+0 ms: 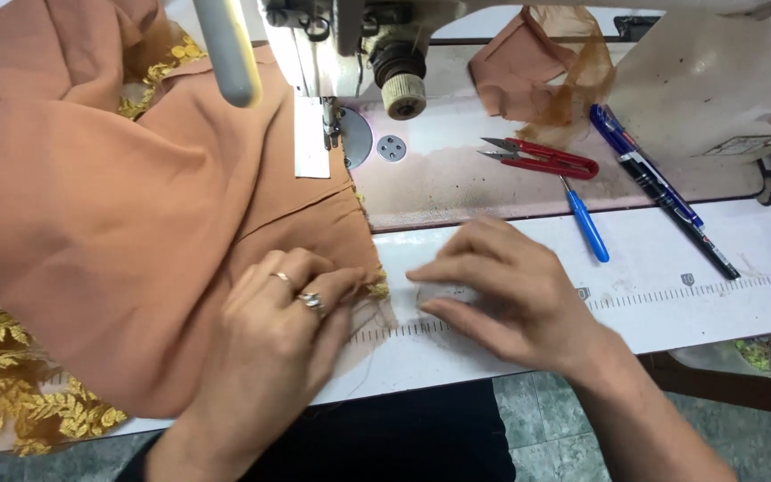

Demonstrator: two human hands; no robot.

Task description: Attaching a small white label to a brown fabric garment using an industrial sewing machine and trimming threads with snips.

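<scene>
Terracotta fabric is lying in heavy folds across the desk, spreading away from the left hand toward the far left and up under the sewing machine. The left hand is resting on the fabric's near right edge, its fingers curled and pressing down on the cloth, with two rings showing on them; it looks to be pinching the hem, though the exact grip is hidden beneath the fingers. Gold leaf-patterned lace is peeking out from under the fabric to the left of that hand, and a small bit of the same gold trim is showing just at its fingertips.

The right hand is lying just beside the left, palm down and fingers spread loosely on the bare white desk, holding nothing, its fingertips pointing toward the fabric edge and nearly meeting the left hand. A printed ruler strip is running along the desk beneath and to the right of it.

Beyond the right hand, red thread snips are lying on the machine bed, with a blue-handled seam ripper just beside them. Farther right, two pens are lying side by side at a slant. A scrap of the same terracotta cloth is sitting behind them.
</scene>
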